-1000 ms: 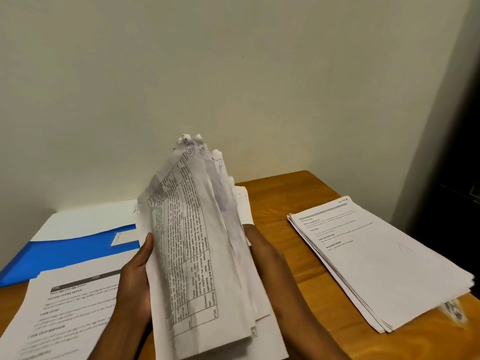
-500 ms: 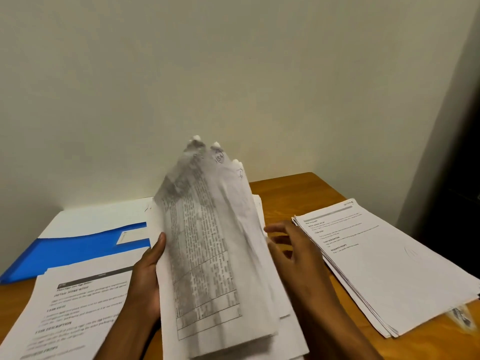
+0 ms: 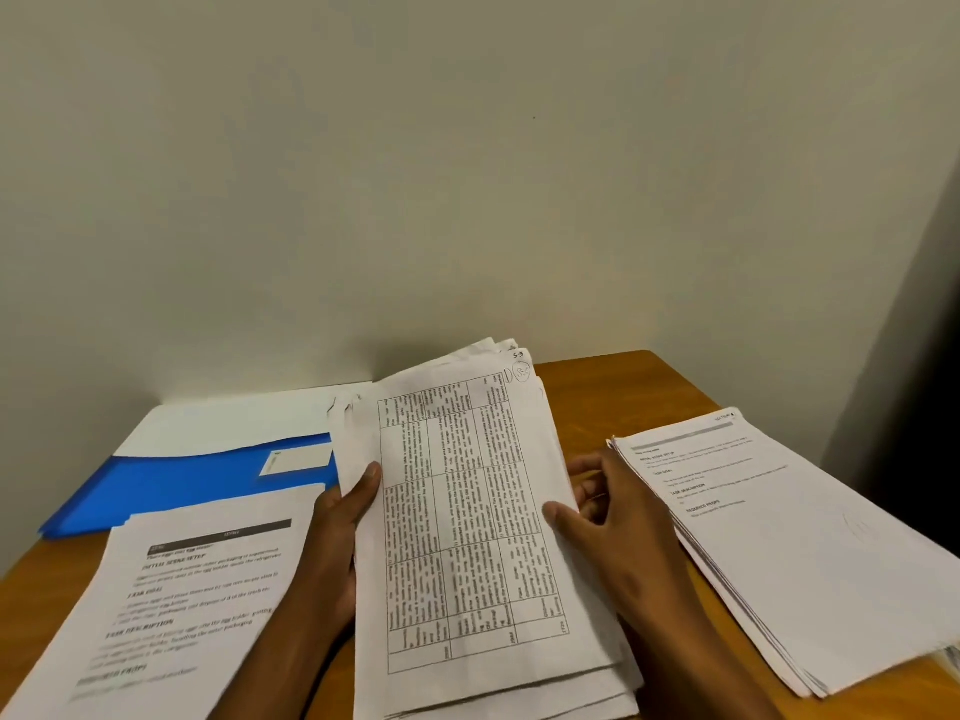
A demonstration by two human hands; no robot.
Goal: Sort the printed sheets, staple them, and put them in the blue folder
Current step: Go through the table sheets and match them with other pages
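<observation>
A thick stack of printed sheets (image 3: pixel 467 517) with a table on top lies in the middle of the wooden table (image 3: pixel 623 397). My left hand (image 3: pixel 343 522) grips its left edge, thumb on top. My right hand (image 3: pixel 608 517) holds the right edge, thumb on the top sheet, fingers beside the stack. The blue folder (image 3: pixel 182 485) lies at the back left, partly under other paper. A second pile of printed sheets (image 3: pixel 789 537) rests on the right, and a printed sheet (image 3: pixel 176 605) on the left. No stapler is in view.
A plain wall rises just behind the table. White paper (image 3: pixel 234 423) lies behind the blue folder. A dark gap (image 3: pixel 924 407) runs along the table's right side. A small clear object (image 3: pixel 953 659) peeks out under the right pile.
The sheets that stood lifted and fanned upright have dropped flat onto the middle stack. My right hand came from behind the sheets to the stack's right edge.
</observation>
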